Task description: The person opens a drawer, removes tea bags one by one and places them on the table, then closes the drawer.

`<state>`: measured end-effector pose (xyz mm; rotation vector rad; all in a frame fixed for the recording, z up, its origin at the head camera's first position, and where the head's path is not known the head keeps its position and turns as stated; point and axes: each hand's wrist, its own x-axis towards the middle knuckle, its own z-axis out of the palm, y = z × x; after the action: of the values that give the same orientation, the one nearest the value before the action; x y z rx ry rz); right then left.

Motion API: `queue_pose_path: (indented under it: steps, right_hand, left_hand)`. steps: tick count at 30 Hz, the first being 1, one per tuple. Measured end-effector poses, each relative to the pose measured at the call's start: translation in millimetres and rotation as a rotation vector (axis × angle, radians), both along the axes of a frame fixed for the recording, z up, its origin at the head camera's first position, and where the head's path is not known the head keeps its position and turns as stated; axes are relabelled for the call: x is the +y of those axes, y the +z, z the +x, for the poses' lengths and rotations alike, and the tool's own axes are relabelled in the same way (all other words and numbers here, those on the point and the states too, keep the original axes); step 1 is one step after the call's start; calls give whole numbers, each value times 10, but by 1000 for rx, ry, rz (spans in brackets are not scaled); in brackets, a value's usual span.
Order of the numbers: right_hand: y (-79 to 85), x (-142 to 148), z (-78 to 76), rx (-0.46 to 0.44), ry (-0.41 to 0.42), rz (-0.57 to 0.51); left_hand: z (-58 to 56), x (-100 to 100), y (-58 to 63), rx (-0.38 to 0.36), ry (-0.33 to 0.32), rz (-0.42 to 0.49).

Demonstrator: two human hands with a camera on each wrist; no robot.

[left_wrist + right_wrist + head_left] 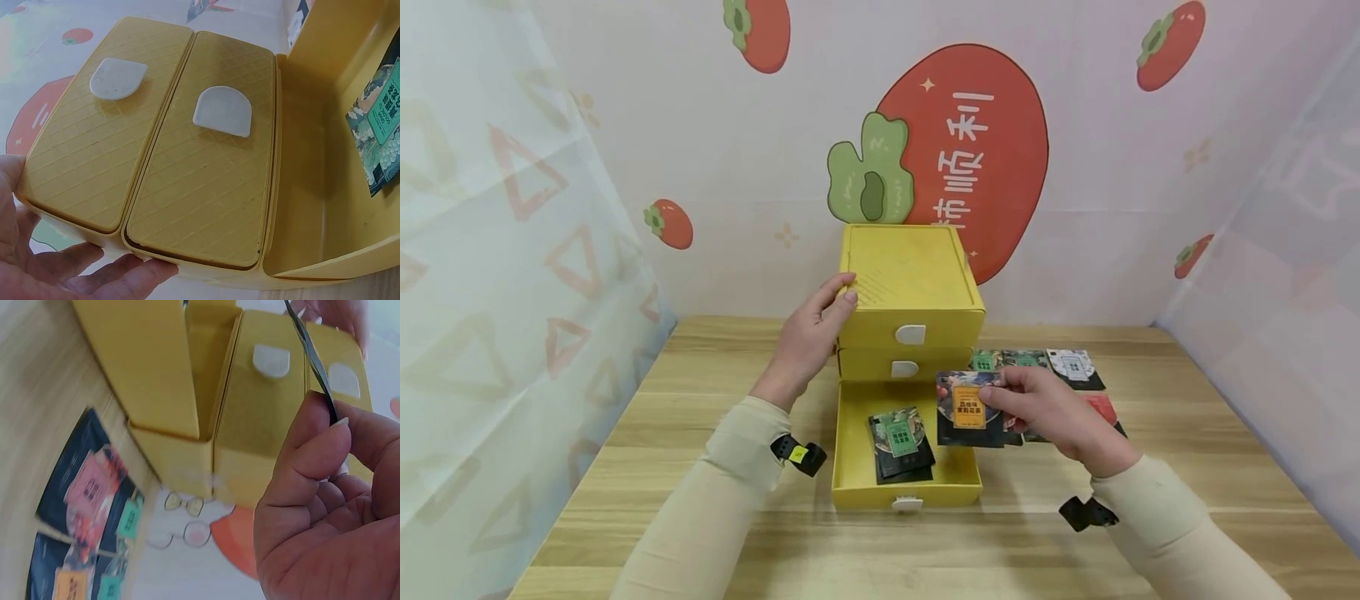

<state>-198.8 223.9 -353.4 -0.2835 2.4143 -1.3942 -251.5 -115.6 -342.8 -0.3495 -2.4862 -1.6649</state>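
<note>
A yellow drawer box (912,267) stands on the table, its bottom drawer (850,433) pulled out. Inside that drawer lie dark tea sachets with a green label (904,442), stacked at an angle. My left hand (805,337) rests against the box's upper left side; in the left wrist view its fingers (137,278) lie spread along the side wall. Between thumb and fingers, my right hand (1052,412) pinches a dark sachet with an orange label (967,407), held over the drawer's right edge. The right wrist view shows this sachet (312,356) edge-on.
More sachets lie right of the box, among them a white-labelled one (1073,367) and a red-labelled one (1102,407), partly hidden by my right hand. The two upper drawers, with white tabs (222,111), are closed. A patterned cloth backdrop (760,167) stands behind.
</note>
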Motion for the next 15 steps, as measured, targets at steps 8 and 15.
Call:
queue_pose_path:
  steps: [8, 15]
  right_hand:
    - [-42, 220, -17, 14, -68, 35]
    - [-114, 363, 7, 9, -96, 37]
  left_hand:
    - [10, -10, 21, 3, 5, -3]
    - [8, 17, 12, -4, -4, 0]
